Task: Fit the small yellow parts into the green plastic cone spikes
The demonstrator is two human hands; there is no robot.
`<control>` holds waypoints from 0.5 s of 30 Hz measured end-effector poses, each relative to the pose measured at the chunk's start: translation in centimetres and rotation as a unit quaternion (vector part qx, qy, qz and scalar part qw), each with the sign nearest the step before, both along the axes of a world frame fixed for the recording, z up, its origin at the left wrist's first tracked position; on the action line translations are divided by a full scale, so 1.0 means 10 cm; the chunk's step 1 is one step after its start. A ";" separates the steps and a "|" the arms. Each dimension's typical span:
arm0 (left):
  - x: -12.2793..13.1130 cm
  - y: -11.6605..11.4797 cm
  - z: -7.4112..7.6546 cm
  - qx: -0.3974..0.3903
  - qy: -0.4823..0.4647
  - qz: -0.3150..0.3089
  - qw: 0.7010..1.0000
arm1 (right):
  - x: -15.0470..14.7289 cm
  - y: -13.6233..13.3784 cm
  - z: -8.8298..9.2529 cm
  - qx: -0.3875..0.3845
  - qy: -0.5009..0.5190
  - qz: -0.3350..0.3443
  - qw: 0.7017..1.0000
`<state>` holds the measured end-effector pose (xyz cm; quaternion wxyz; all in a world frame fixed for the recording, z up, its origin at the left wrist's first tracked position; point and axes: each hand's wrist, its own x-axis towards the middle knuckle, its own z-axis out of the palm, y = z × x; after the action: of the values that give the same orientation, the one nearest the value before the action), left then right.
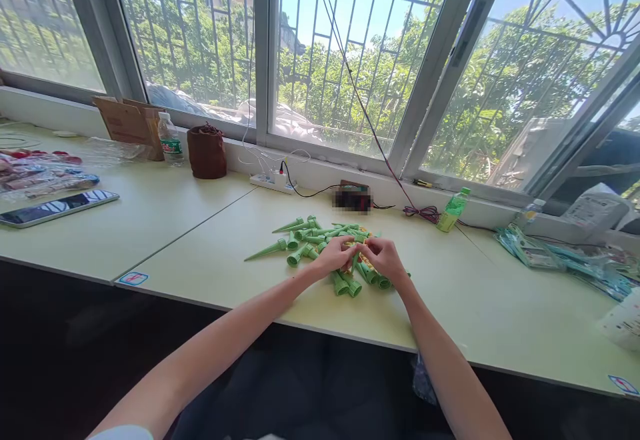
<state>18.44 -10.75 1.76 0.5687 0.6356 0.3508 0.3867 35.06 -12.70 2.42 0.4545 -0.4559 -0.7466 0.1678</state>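
Note:
A heap of green plastic cone-shaped spikes point(303, 253) with round open collars lies on the pale table. Over its middle, my left hand point(336, 255) and my right hand point(384, 257) meet with their fingertips together. Both are closed in a pinch; what sits between the fingers is mostly hidden and too small to name. Below the hands, several spikes point their open ends point(354, 287) toward me. Small yellow pieces point(365, 232) show among the spikes just behind my fingers.
Behind the heap run a power strip point(273, 182), cables and a pixelated dark object point(353, 198). A green-labelled bottle point(454, 210) and plastic packets point(540, 250) stand right. Left are a brown pouch point(207, 153), water bottle point(171, 140), carton point(127, 127) and tablet-like device point(57, 207).

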 end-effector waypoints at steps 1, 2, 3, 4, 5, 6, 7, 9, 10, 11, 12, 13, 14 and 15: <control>0.00 0.00 0.00 0.000 0.003 -0.004 1.000 | -0.01 0.00 0.00 0.008 -0.008 -0.007 1.000; 0.00 0.00 0.00 0.002 0.005 -0.008 1.000 | -0.01 -0.01 0.00 0.016 -0.017 -0.015 1.000; 0.00 0.00 0.00 0.005 0.007 -0.014 1.000 | -0.02 -0.01 0.00 0.022 -0.025 -0.021 0.999; 0.00 0.01 -0.01 0.010 0.008 -0.020 1.000 | -0.02 -0.01 0.00 0.028 -0.033 -0.027 0.999; 0.00 0.01 -0.01 0.015 0.008 -0.024 1.000 | -0.02 -0.01 0.00 0.033 -0.040 -0.031 0.998; 0.00 0.01 -0.01 0.020 0.009 -0.027 0.999 | -0.03 -0.01 0.00 0.036 -0.046 -0.034 0.998; 0.00 0.01 -0.01 0.023 0.010 -0.029 0.999 | -0.03 -0.01 0.00 0.039 -0.050 -0.035 0.997; 0.01 0.01 -0.01 0.026 0.012 -0.034 0.999 | -0.03 -0.02 0.00 0.044 -0.058 -0.038 0.997; 0.01 0.01 -0.01 0.025 0.013 -0.035 0.999 | -0.04 -0.02 0.00 0.047 -0.062 -0.039 0.996; 0.01 0.01 -0.01 0.023 0.013 -0.036 0.999 | -0.04 -0.02 0.00 0.052 -0.067 -0.040 0.996; 0.01 0.01 -0.01 0.022 0.013 -0.037 0.999 | -0.04 -0.02 0.00 0.057 -0.071 -0.041 0.995; 0.00 0.01 -0.01 0.021 0.012 -0.038 0.999 | -0.05 -0.02 0.00 0.061 -0.075 -0.041 0.994; 0.00 0.01 -0.01 0.023 0.009 -0.038 0.999 | -0.05 -0.03 0.00 0.064 -0.079 -0.040 0.994; 0.00 0.01 -0.01 0.026 0.007 -0.039 0.999 | -0.05 -0.03 0.00 0.065 -0.083 -0.039 0.994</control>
<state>18.45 -10.67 1.64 0.5644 0.6659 0.3193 0.3688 34.52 -12.97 2.43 0.4262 -0.4663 -0.7727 0.0624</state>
